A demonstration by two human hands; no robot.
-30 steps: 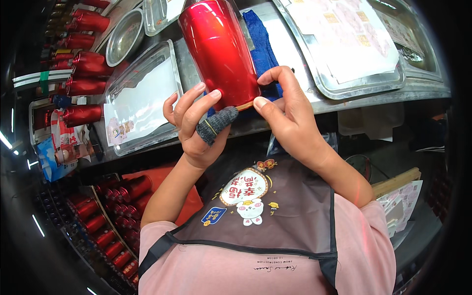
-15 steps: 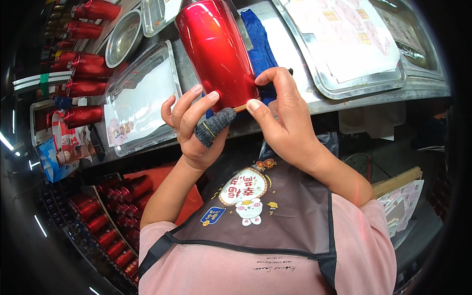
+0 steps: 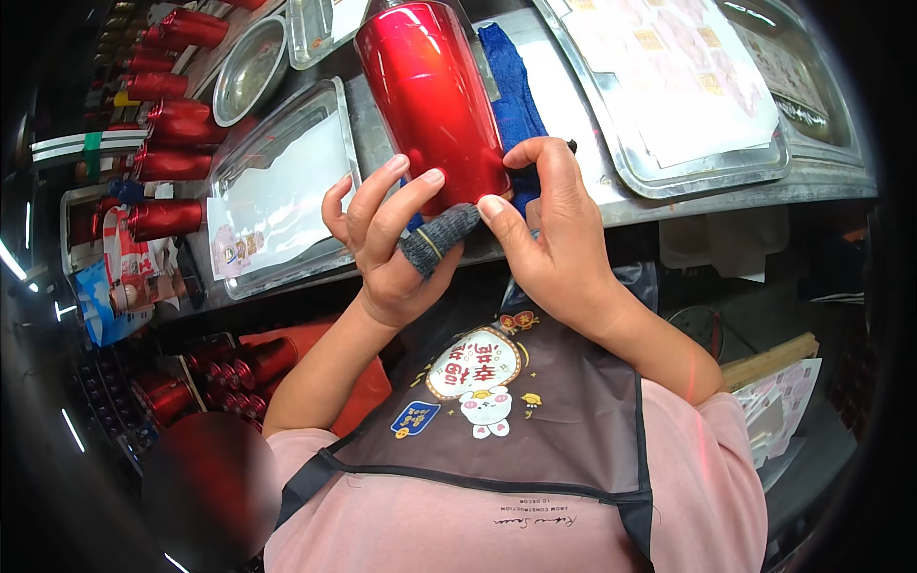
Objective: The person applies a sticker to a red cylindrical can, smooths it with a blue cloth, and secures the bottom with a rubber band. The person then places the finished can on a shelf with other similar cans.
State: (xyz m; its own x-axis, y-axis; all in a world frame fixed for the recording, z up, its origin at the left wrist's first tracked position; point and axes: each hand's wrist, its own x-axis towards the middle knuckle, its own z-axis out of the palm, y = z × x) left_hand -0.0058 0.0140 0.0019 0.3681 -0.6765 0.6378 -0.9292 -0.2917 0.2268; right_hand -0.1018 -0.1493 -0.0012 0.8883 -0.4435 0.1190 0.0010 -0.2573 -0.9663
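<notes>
A glossy red metal cylinder (image 3: 435, 95) lies lengthwise on the steel table, its near end at my hands. My left hand (image 3: 382, 239) grips that end: fingers on top, the thumb in a grey knitted finger sleeve (image 3: 435, 244) underneath. My right hand (image 3: 549, 239) presses its thumb against the cylinder's rim. Its fingers are curled round a thin stick, whose dark tip (image 3: 573, 145) pokes out past the index finger. A blue cloth (image 3: 511, 86) lies under and beside the cylinder, partly covered by my right hand.
A steel tray with white paper (image 3: 277, 191) sits left of the cylinder, and a larger tray with a printed sheet (image 3: 688, 86) sits to the right. A round metal bowl (image 3: 248, 67) is at the far left. Several red cylinders (image 3: 172, 124) fill shelves on the left.
Both hands have stayed at the cylinder's near end. My right hand has closed in slightly, and the stick's orange shaft between the thumbs is now hidden.
</notes>
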